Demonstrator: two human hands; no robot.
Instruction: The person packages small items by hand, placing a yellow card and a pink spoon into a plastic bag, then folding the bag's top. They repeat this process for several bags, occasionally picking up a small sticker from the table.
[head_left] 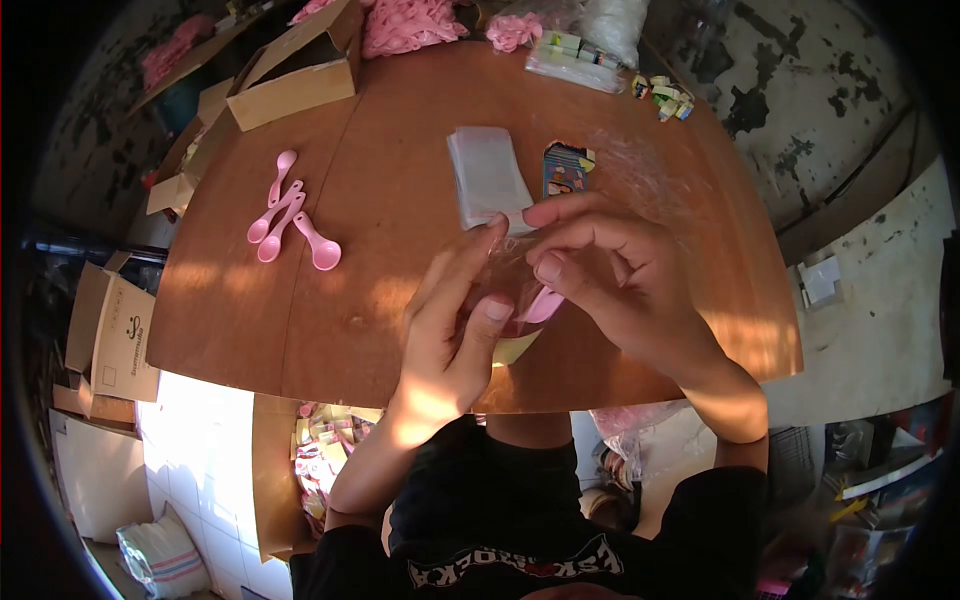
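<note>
Between my two hands, above the near part of the table, is a small clear plastic bag [507, 272]. My left hand [437, 325] holds its left side between thumb and fingers. My right hand [625, 268] pinches the bag's upper edge with thumb and forefinger. A pink spoon [543, 305] shows through the plastic, partly hidden by my right hand. Below it is the pale yellow edge of a card [514, 349]. Just beyond my fingers lie a stack of flat clear bags [490, 172] and a pile of printed cards [565, 172].
Several loose pink spoons [322, 250] lie on the left of the brown table [380, 200]. An open cardboard box [300, 90], heaped pink spoons [412, 25] and packed bundles [575, 65] line the far edge. Crumpled clear film [650, 175] lies right. A carton of packets [325, 450] stands below.
</note>
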